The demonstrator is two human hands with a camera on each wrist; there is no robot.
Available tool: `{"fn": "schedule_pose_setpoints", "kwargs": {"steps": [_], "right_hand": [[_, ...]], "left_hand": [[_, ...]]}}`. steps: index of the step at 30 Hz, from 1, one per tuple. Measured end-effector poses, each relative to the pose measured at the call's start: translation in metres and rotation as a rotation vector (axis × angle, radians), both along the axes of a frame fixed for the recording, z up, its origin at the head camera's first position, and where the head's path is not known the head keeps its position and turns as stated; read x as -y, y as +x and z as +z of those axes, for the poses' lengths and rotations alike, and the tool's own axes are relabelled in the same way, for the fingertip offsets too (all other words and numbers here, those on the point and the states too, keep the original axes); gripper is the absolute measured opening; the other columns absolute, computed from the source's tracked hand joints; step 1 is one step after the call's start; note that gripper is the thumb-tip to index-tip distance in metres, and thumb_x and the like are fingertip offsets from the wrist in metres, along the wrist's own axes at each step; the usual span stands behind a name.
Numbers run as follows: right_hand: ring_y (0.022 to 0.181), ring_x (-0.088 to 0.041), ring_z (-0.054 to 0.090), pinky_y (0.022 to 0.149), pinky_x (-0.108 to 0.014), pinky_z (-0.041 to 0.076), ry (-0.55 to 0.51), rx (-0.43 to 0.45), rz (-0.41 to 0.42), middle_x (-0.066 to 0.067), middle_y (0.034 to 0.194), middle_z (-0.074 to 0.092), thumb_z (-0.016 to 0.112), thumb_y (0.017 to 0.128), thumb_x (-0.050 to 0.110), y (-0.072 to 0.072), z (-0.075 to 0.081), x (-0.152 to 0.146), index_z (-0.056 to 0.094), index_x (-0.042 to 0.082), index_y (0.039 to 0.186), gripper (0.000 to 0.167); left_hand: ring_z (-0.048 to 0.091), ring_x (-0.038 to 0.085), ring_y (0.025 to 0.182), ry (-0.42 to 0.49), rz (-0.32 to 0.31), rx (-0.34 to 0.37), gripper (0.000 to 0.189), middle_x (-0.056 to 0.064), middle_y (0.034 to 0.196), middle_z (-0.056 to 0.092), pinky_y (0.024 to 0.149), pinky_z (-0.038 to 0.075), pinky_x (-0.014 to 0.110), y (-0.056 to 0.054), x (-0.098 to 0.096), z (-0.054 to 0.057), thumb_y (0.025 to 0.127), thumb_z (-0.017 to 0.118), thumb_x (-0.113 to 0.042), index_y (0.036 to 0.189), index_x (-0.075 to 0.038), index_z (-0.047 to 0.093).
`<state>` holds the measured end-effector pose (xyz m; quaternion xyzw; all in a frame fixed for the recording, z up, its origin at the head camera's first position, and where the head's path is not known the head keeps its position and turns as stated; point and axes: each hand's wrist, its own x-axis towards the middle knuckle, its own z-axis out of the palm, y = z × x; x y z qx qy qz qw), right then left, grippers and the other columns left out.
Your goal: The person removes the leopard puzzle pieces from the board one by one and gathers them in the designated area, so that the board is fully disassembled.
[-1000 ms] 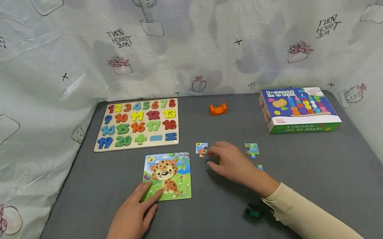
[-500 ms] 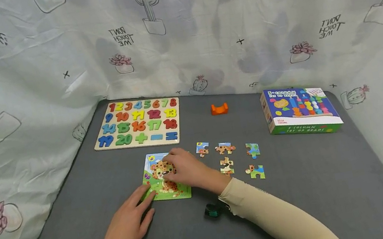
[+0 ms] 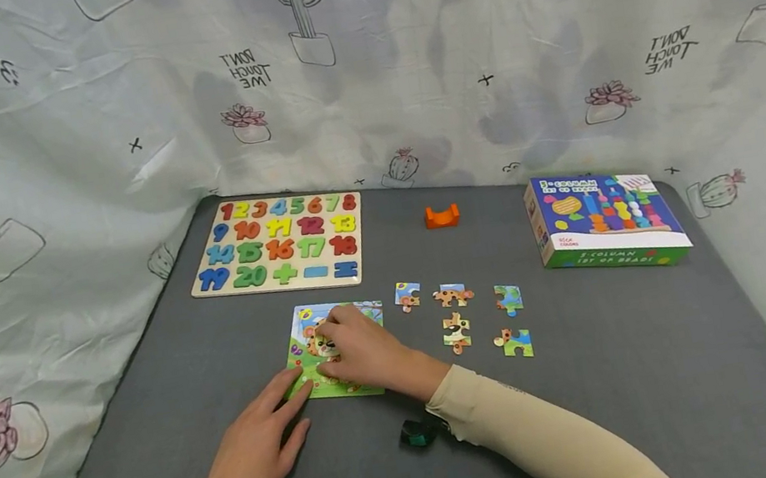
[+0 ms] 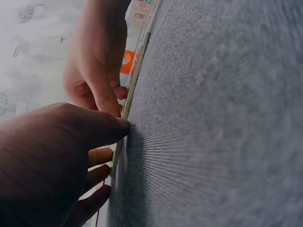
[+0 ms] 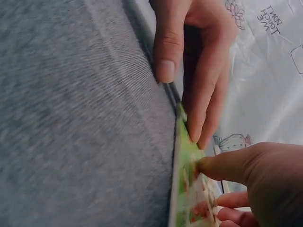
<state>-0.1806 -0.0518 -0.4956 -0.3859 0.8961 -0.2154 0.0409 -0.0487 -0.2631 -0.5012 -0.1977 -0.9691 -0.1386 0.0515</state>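
Note:
My left hand [image 3: 252, 438] rests its fingertips on the near left corner of a square jigsaw puzzle [image 3: 299, 339] with a leopard cub picture. In the left wrist view its thumb lies along the thin edge of the puzzle board. Over the middle of the puzzle, my right hand [image 3: 366, 352] bends its thumb and fingers down onto the picture, the thumb apart from the fingers. I cannot tell whether a piece is pinched there. Right of the board lie several loose jigsaw pieces, among them a leopard-ear piece [image 3: 408, 296] and a green-and-blue piece [image 3: 510, 299].
Behind the puzzle lies a wooden number board [image 3: 277, 244]. An orange U-shaped block [image 3: 442, 217] stands at the back, and a bead-set box [image 3: 608, 218] at the back right. All sit on a grey table [image 3: 603, 371] before a cactus-print curtain [image 3: 398, 59].
My right hand has moved left from the loose pieces onto the puzzle, uncovering pieces it had hidden. Its fingers have since settled on the picture. My left hand has stayed at the board's corner.

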Motion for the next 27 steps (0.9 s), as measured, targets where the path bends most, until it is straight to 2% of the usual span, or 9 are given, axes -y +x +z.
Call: {"fn": "schedule_pose_setpoints", "kwargs": {"steps": [8, 16, 23, 27], "right_hand": [[0.107, -0.019, 0.058, 0.087, -0.029, 0.054, 0.034, 0.107, -0.056, -0.004, 0.118, 0.063, 0.087, 0.094, 0.035, -0.007, 0.003, 0.009, 0.07, 0.01, 0.125, 0.044], [0.091, -0.015, 0.057, 0.074, -0.026, 0.049, -0.026, 0.131, -0.063, 0.004, 0.095, 0.061, 0.087, 0.094, 0.027, -0.006, 0.004, 0.011, 0.068, 0.011, 0.121, 0.037], [0.102, -0.018, 0.065, 0.087, -0.028, 0.055, -0.021, 0.085, -0.056, -0.001, 0.111, 0.073, 0.085, 0.095, 0.026, -0.006, 0.004, 0.014, 0.073, 0.01, 0.126, 0.037], [0.103, -0.019, 0.067, 0.09, -0.029, 0.055, -0.009, 0.06, -0.054, -0.003, 0.113, 0.074, 0.085, 0.095, 0.026, -0.005, 0.003, 0.016, 0.075, 0.009, 0.126, 0.036]], "left_hand": [[0.064, 0.034, 0.133, 0.004, 0.001, -0.004, 0.053, 0.013, 0.155, 0.057, 0.098, 0.059, 0.056, -0.002, 0.0, 0.0, 0.095, 0.088, -0.02, 0.145, -0.009, 0.072], [0.065, 0.035, 0.131, 0.036, -0.006, -0.033, 0.053, 0.014, 0.153, 0.059, 0.096, 0.059, 0.056, -0.002, 0.0, -0.002, 0.093, 0.089, -0.019, 0.143, -0.008, 0.073], [0.065, 0.035, 0.13, 0.048, -0.014, -0.037, 0.052, 0.014, 0.152, 0.059, 0.095, 0.06, 0.056, -0.002, 0.001, -0.003, 0.093, 0.088, -0.018, 0.142, -0.008, 0.074], [0.065, 0.035, 0.131, 0.049, -0.006, -0.024, 0.051, 0.013, 0.153, 0.059, 0.096, 0.059, 0.056, -0.002, 0.001, -0.002, 0.094, 0.088, -0.018, 0.143, -0.008, 0.073]]}}
